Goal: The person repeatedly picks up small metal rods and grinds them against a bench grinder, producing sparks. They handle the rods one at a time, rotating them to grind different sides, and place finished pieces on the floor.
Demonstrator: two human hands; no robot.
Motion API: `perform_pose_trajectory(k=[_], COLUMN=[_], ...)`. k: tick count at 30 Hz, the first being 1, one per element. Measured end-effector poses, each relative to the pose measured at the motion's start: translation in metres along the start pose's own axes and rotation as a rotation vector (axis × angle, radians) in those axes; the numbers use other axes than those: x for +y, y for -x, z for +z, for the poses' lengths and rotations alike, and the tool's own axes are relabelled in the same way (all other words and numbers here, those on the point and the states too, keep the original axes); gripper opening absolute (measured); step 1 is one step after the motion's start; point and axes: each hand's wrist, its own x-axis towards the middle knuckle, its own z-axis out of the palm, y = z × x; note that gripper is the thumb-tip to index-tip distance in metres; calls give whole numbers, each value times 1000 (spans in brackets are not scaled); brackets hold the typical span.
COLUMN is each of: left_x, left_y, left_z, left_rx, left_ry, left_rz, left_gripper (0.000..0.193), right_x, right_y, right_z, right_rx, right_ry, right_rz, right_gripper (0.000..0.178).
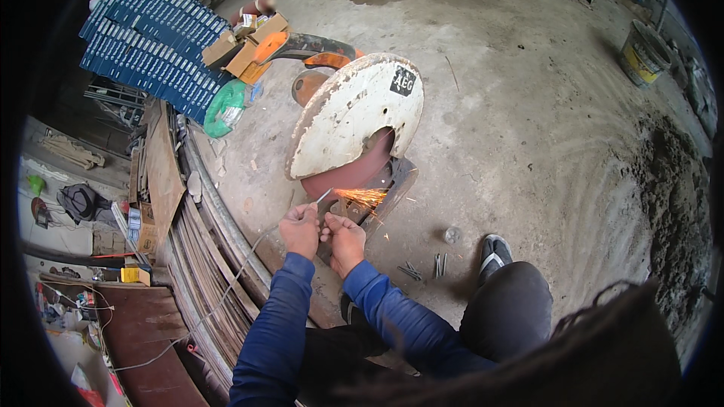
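My left hand is closed on a thin metal rod, pinched between thumb and fingers. Its tip meets the reddish-brown disc of a cut-off saw, and orange sparks spray to the right. My right hand is closed beside it, fingertips pinched together; what lies between them, if anything, is too small to make out. The saw's worn white guard covers most of the disc, with its black and orange handle behind. Several similar metal rods lie on the floor to my right.
A small clear round object stands near my foot. Long pipes and boards run along my left. Stacked blue boxes and an open cardboard box are at far left. A bucket stands far right.
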Motion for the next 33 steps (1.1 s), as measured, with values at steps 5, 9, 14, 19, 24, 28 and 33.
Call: perform_pose_trajectory(k=[5,9,14,19,24,28,33], left_x=[0,2,-1,1,14,18,19], left_y=[1,7,24,38,48,50,49], left_z=[0,-10,-15,-15,-22,-28,-33], left_rx=[-1,-140,-234,-282,-301,-348,-397], left_ry=[38,200,119,192,198,113,52], left_rz=[-39,-196,-31,77,75,120,153], left_gripper=[12,12,8,8,13,17,16], right_x=[0,-3,-10,-24,-31,-30,-30], right_y=[1,8,27,40,48,49,47], right_z=[0,2,4,3,2,-1,-5], right_rx=[-2,-42,-79,-152,-241,-255,-299], right_ry=[4,-10,-37,-11,50,93,126], right_rz=[0,-25,-124,-228,-278,-306,-340], right_gripper=[14,16,19,21,19,17,17])
